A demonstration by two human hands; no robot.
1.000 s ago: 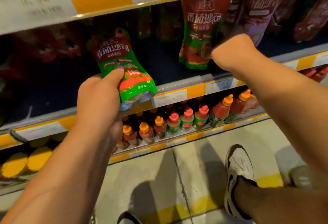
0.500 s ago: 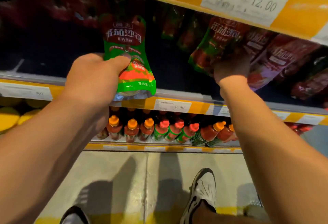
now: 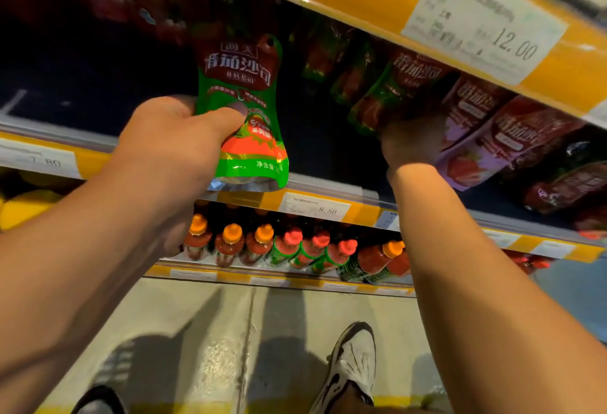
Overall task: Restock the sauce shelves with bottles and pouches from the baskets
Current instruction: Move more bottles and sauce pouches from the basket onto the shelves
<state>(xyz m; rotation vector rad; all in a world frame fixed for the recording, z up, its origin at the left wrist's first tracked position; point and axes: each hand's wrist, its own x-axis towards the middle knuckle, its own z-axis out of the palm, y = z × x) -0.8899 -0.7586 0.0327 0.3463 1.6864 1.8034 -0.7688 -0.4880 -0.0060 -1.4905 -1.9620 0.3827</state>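
Observation:
My left hand (image 3: pixel 174 141) grips a green and red tomato sauce pouch (image 3: pixel 244 111) upright at the front edge of the middle shelf (image 3: pixel 328 198). My right hand (image 3: pixel 412 144) reaches into the same shelf and holds the bottom of another green and red pouch (image 3: pixel 397 91), which leans to the left. Its fingers are hidden behind the pouch. Purple and red pouches (image 3: pixel 492 137) lean in a row just right of that hand.
Sauce bottles (image 3: pixel 295 246) with orange and pink caps fill the shelf below. The upper shelf's edge (image 3: pixel 427 9) with a 12.00 price tag hangs overhead. More pouches stand in the dark at the shelf's back. My shoes (image 3: pixel 353 367) stand on the tiled floor.
My view has swung up and left. My left hand has raised its pouch toward the shelf opening. My right hand has gone deeper into the shelf under the leaning pouch.

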